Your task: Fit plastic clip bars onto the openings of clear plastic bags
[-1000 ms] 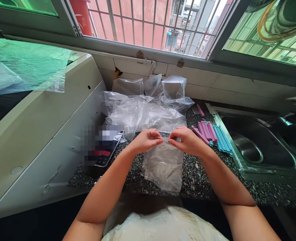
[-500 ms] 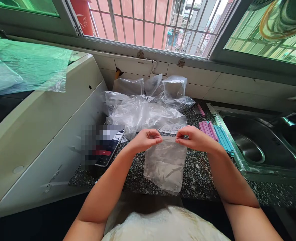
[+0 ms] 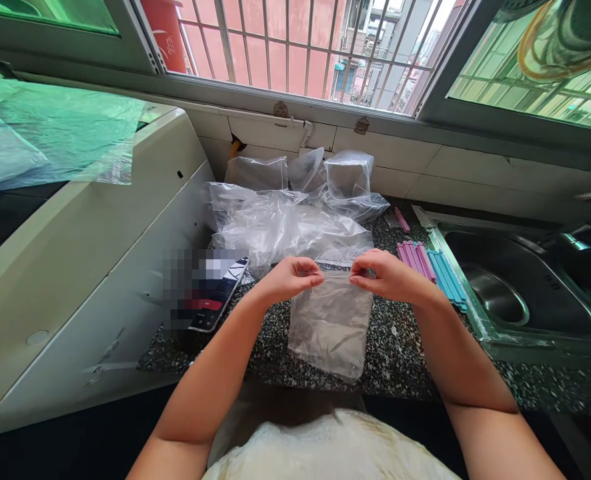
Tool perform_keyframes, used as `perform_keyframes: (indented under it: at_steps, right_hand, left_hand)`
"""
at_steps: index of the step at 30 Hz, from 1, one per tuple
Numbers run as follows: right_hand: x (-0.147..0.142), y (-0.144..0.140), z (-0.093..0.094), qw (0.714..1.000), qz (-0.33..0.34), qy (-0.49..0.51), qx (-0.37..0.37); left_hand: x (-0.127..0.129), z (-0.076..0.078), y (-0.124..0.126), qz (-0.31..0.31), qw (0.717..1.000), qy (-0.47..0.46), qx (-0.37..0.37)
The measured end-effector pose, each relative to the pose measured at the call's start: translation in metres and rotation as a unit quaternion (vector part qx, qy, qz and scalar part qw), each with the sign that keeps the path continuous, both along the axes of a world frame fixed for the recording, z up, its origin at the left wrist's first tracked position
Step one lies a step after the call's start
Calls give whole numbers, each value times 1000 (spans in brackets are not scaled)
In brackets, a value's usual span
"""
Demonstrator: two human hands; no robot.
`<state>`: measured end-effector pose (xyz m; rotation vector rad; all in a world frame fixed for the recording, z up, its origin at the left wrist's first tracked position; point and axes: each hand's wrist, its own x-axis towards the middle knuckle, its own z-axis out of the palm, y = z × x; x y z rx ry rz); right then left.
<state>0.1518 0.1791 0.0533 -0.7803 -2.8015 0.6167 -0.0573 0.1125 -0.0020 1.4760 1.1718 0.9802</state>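
A clear plastic bag [image 3: 329, 327] hangs from both my hands over the speckled counter, its upper edge stretched between them. My left hand [image 3: 298, 277] pinches that edge on the left, thumb against fingers. On the right side, my right hand [image 3: 375, 273] grips the same edge in a pinch. Just beyond my hands lies a crumpled heap of clear plastic bags [image 3: 290, 223]. Several pink bag clips [image 3: 416, 260] and blue bag clips [image 3: 446, 279] lie in rows to the right of my right hand.
A phone [image 3: 220, 293] rests on the counter [image 3: 270, 360] at the left, beside a cream-coloured appliance wall [image 3: 100, 267]. On the right is a metal sink [image 3: 520, 287]. One more pink clip [image 3: 401, 219] lies near the sink's back corner. A barred window [image 3: 295, 47] is behind.
The lower end of the bag has shifted slightly upward. Both hands keep their pinch and stay nearly in place.
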Motion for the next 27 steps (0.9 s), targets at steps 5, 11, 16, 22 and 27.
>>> perform_keyframes:
  at_steps: [5, 11, 16, 22, 27]
  right_hand:
    - [-1, -4, -1, 999, 14, -17, 24]
    - [-5, -6, -4, 998, 33, -25, 39]
    - [-3, -5, -1, 999, 16, -27, 41]
    - [-3, -6, 0, 999, 12, -28, 40]
    - [-8, -9, -3, 999, 30, -22, 34]
  left_hand:
    - [-1, -1, -1, -28, 994, 84, 64]
    - [3, -4, -2, 27, 969, 162, 187]
    - [-1, -6, -1, 27, 970, 137, 199]
    - [0, -3, -1, 64, 956, 143, 247]
    - [9, -2, -2, -2, 946, 180, 271]
